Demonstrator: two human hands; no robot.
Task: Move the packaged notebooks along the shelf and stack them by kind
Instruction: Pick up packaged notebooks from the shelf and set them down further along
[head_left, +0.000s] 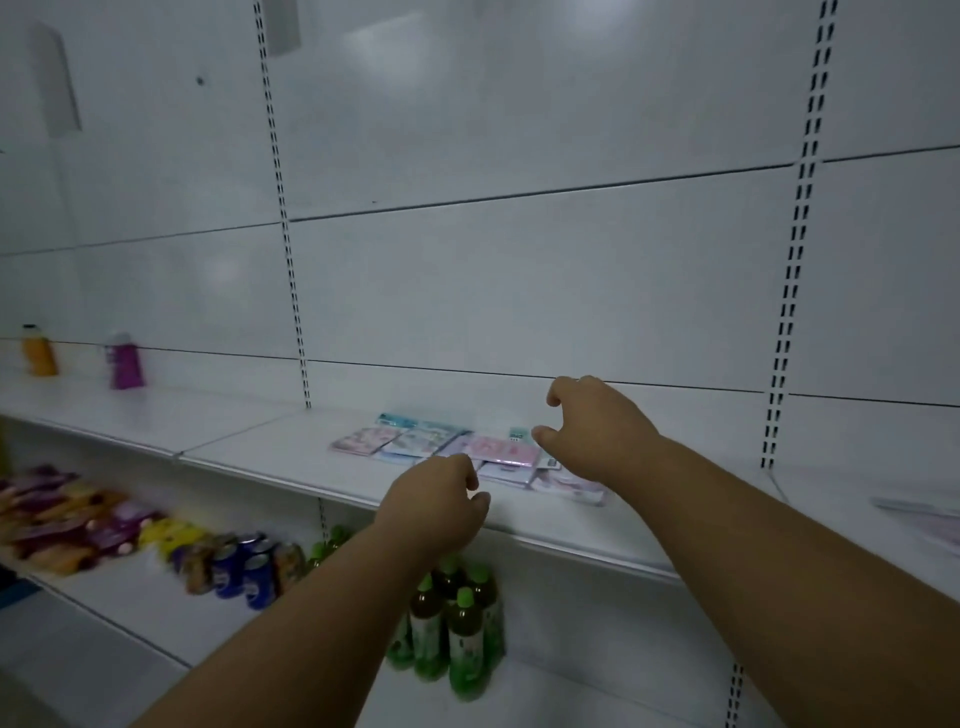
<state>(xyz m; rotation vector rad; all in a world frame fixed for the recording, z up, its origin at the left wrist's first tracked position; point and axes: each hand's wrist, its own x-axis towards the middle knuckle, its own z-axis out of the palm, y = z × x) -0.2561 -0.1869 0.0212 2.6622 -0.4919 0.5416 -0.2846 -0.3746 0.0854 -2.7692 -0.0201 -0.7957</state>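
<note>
Several packaged notebooks (415, 441) in pink, pale blue and teal wrappers lie flat and overlapping on the white shelf (260, 441). A pink one (506, 451) sits on top near the middle. My left hand (441, 501) hovers at the shelf's front edge just before the pile, fingers curled and apart, holding nothing. My right hand (597, 426) hangs over the pile's right end with fingers spread and curved, nothing in it. It hides part of the rightmost packs.
An orange bottle (39, 351) and a magenta bottle (125, 362) stand far left on the same shelf. More flat packs (919, 512) lie at the right edge. The lower shelf holds green bottles (457, 618), blue cans (244, 569) and snack bags (67, 519).
</note>
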